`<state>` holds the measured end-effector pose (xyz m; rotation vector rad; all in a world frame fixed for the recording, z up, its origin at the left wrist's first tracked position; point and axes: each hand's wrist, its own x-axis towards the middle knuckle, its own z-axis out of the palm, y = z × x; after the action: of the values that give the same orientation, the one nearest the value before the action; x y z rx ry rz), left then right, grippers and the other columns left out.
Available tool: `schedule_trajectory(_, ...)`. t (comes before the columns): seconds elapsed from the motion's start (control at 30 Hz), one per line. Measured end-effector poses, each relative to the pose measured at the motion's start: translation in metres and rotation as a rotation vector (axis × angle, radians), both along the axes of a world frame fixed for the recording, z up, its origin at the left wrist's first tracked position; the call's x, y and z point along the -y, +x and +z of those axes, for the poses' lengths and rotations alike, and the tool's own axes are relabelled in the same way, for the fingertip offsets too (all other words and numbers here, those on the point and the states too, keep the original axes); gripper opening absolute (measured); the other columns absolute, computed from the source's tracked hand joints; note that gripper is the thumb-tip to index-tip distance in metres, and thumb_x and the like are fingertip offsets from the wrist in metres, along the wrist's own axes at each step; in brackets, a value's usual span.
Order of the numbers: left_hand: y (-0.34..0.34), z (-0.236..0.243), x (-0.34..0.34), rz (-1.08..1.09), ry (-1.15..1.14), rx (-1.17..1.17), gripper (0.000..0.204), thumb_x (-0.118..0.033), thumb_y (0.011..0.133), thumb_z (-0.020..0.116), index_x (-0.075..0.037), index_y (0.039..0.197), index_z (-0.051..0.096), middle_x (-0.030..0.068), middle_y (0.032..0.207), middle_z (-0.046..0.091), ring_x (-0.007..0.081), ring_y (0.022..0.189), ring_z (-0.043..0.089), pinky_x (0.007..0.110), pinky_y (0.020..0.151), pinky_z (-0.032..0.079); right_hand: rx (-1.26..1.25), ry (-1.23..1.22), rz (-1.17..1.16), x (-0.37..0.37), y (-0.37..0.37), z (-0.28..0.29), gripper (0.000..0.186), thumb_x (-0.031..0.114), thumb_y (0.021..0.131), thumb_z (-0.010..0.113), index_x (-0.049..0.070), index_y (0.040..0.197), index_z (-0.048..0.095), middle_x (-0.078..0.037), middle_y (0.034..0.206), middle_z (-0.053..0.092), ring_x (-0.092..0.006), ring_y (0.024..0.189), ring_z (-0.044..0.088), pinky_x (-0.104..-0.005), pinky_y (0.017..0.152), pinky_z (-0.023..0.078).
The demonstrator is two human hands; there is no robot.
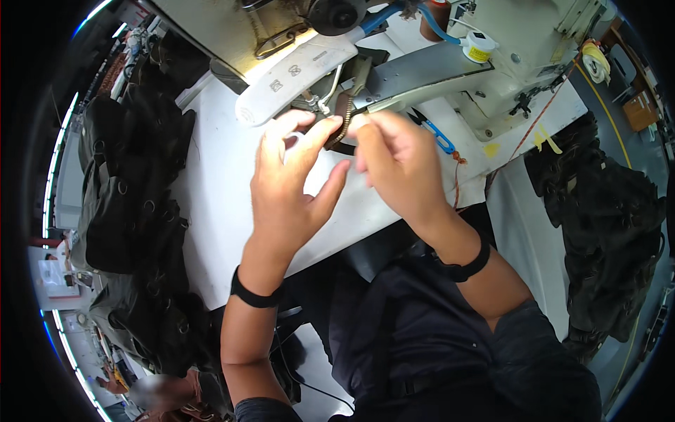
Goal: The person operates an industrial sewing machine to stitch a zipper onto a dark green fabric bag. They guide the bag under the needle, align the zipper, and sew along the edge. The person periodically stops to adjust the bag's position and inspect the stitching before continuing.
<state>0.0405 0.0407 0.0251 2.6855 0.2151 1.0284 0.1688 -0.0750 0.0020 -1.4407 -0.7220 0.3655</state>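
Observation:
In front of me stands an industrial sewing machine with a grey cylinder-shaped arm over a white table. My left hand is raised at the needle area, its fingers spread and curved and the thumb held apart. Its index fingertip is next to a curved, brown, ridged strip beside the needle parts; whether they touch I cannot tell. My right hand is just to the right of that strip, slightly blurred. Its thumb and index finger are pressed together, and whatever is between them is hidden.
Blue-handled thread snips lie right of my right hand, near an orange cord. A brown thread spool stands at the back. Dark bags are piled left and right. The white table ends near my body.

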Motion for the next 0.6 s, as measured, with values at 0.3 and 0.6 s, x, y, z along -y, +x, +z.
schedule_trajectory(0.3,0.027,-0.034,0.008,0.156,-0.225,0.255,0.055,-0.002,0.077,0.083,-0.005,0.121,0.050,0.0199,0.130,0.057,0.0359,0.116,0.059,0.041,0.089,0.053,0.319,-0.027,-0.094,-0.020,-0.006,0.018,0.022,0.022,0.090,0.072,0.006,0.105,0.067,-0.013,0.064,0.066,-0.0291,0.063,0.070,-0.0413,0.063,0.053)
schedule_trajectory(0.6,0.014,-0.018,-0.002,0.117,-0.048,0.256,0.039,0.005,0.075,0.072,-0.003,0.113,0.067,0.0148,0.114,0.071,0.0329,0.105,0.069,0.040,0.092,0.055,0.300,-0.040,-0.205,-0.028,-0.005,0.019,0.010,0.015,0.093,0.068,0.005,0.092,0.067,-0.008,0.059,0.062,-0.0230,0.056,0.060,-0.0380,0.054,0.047)
